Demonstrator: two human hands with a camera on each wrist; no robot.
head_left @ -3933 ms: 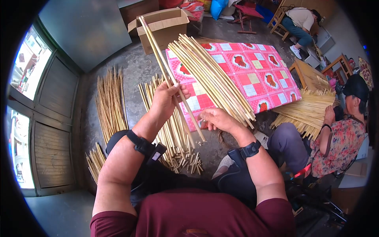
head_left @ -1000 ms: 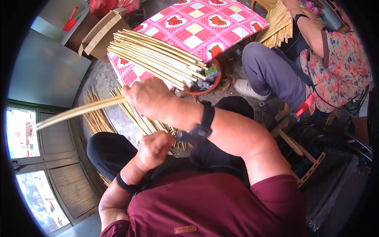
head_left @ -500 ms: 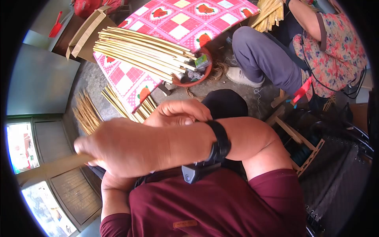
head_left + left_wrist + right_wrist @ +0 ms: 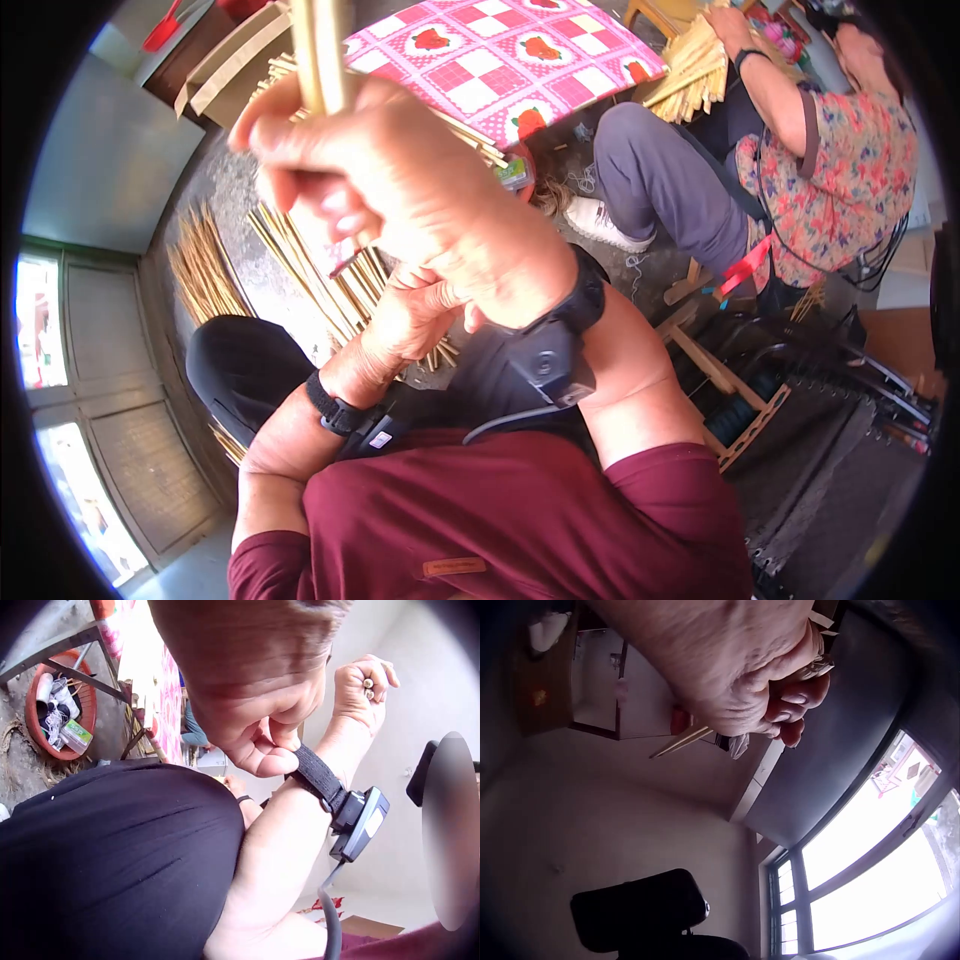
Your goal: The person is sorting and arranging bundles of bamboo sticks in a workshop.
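My right hand (image 4: 375, 175) is raised close to the head camera. Its fingers grip a pair of pale yellow stalks (image 4: 320, 55), whose cut ends (image 4: 368, 688) poke from the fist in the left wrist view. Seen from the right wrist, the stalks (image 4: 681, 741) slant away behind that hand. Lower down, my left hand (image 4: 412, 318) is curled, thumb and fingertips together, with nothing showing between them. In the left wrist view its fingertips (image 4: 277, 761) overlap the black strap (image 4: 319, 776) on my right wrist. More stalks (image 4: 472, 138) lie on the table, partly hidden by my right hand.
A pink patterned cloth (image 4: 465, 75) covers the table ahead. Floor stalks (image 4: 300, 270) and a brown bundle (image 4: 203, 270) lie left. A cardboard box (image 4: 235, 60) stands behind. A red basin (image 4: 31, 712) sits under the table. Another person (image 4: 820, 150) sits at right with stalks.
Both hands were in front at first, the left holding the stalks. The right hand then held them toward the left, and now has risen with the stalks pointing up. The left hand stays curled below.
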